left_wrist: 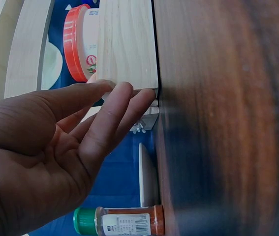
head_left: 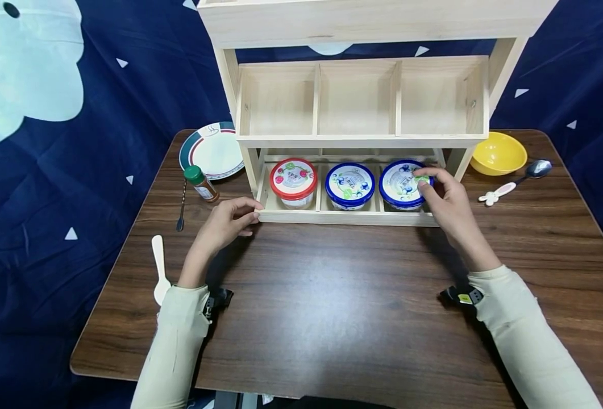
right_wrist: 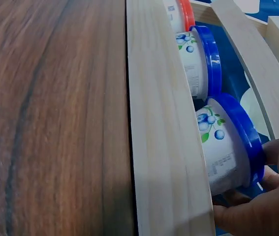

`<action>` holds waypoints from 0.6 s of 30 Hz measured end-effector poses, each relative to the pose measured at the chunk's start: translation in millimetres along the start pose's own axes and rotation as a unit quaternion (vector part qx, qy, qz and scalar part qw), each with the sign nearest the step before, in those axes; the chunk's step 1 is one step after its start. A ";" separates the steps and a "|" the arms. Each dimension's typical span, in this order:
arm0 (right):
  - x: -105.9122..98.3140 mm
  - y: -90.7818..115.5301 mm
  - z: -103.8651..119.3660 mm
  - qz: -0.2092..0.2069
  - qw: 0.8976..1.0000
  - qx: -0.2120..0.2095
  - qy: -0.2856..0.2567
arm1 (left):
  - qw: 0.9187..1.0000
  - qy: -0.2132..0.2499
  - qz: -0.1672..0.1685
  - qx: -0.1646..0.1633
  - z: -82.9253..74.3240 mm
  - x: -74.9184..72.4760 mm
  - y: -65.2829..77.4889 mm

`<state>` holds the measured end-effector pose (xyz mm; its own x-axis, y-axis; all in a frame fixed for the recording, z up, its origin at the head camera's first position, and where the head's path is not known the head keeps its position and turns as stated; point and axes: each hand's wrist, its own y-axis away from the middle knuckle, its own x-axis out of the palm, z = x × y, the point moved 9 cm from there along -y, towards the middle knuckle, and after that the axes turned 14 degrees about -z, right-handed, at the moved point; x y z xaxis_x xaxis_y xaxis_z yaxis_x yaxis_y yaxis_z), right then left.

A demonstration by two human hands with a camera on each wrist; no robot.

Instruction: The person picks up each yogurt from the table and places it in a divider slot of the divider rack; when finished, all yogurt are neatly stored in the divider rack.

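Three round lidded tubs sit side by side in the compartments of a pulled-out lower wooden drawer [head_left: 347, 218]: a red-lidded tub [head_left: 293, 178] on the left, a blue-lidded tub [head_left: 350, 184] in the middle and another blue-lidded tub [head_left: 399, 183] on the right. My right hand [head_left: 448, 207] grips the right tub by its lid, fingers over the top and edge; in the right wrist view this tub [right_wrist: 223, 147] leans slightly. With thumb and fingertips, my left hand [head_left: 227, 226] pinches the drawer's front left corner; the left wrist view shows them at the board's end [left_wrist: 129, 49].
Above the drawer is a wooden shelf tray [head_left: 357, 96] with three compartments. On the left lie a plate [head_left: 216, 150], a green-capped spice jar [head_left: 201, 183], a thin dark stirrer [head_left: 182, 207] and a white spoon [head_left: 160, 264]. A yellow bowl [head_left: 500, 153] and rabbit-handled spoon [head_left: 511, 184] are right.
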<state>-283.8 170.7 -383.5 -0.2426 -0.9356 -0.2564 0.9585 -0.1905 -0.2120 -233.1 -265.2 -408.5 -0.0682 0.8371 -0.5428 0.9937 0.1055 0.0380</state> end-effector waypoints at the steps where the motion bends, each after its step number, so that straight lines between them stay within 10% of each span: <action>1: -0.3 -0.2 0.6 -0.001 1.000 -0.007 0.004 | 1.000 -0.001 0.000 0.000 0.1 -0.2 0.0; 18: -37.1 14.8 4.2 -0.049 0.996 -0.074 -0.016 | 1.000 -0.001 0.007 0.014 0.1 -4.6 -1.9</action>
